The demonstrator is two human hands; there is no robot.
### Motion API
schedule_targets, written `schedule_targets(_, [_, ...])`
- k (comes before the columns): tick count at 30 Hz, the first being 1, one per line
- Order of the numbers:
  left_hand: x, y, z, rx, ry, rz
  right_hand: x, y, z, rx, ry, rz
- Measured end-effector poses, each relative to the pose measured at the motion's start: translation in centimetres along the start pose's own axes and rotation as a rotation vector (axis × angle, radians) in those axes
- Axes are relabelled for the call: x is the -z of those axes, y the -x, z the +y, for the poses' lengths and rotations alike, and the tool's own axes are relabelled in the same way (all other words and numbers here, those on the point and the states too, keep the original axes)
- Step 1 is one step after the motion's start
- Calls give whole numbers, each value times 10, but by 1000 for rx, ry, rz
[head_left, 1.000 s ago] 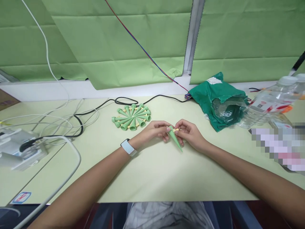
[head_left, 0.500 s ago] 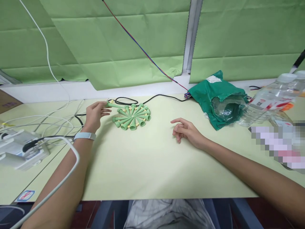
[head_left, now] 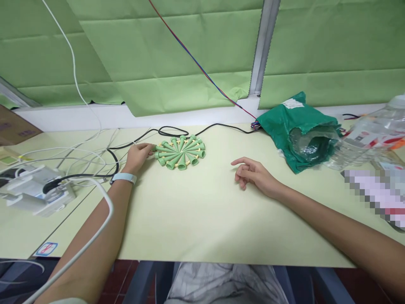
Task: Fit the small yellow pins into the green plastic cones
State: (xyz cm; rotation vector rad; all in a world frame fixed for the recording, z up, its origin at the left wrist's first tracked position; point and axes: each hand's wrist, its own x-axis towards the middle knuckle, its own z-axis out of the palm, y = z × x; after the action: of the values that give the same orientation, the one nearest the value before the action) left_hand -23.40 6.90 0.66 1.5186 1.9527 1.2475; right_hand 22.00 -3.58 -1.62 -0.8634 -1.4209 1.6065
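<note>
your left hand [head_left: 138, 157] touches the left edge of the green spike ring [head_left: 180, 153] on the table [head_left: 202, 219]; whether it pinches one, you cannot tell. your right hand [head_left: 255, 174] is loosely open.

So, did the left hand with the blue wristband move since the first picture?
Yes, leftward: the left hand went from right of the ring of green plastic cones to its left edge.

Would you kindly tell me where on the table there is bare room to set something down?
The widest bare patch of table lies between the forearms, on this side of the green cone ring. A smaller one separates the ring from the green bag, beyond the right hand. Crowded: cables and power strip at left, bag and bottle at right.
</note>
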Motion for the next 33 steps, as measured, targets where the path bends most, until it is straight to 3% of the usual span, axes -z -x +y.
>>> schedule_targets(13, [0, 8, 7, -123, -364, 9, 1, -2, 1, -8, 41, -25])
schedule_targets(33, [-9, 6, 2, -176, -366, 12, 1, -2, -1, -13, 76, -48])
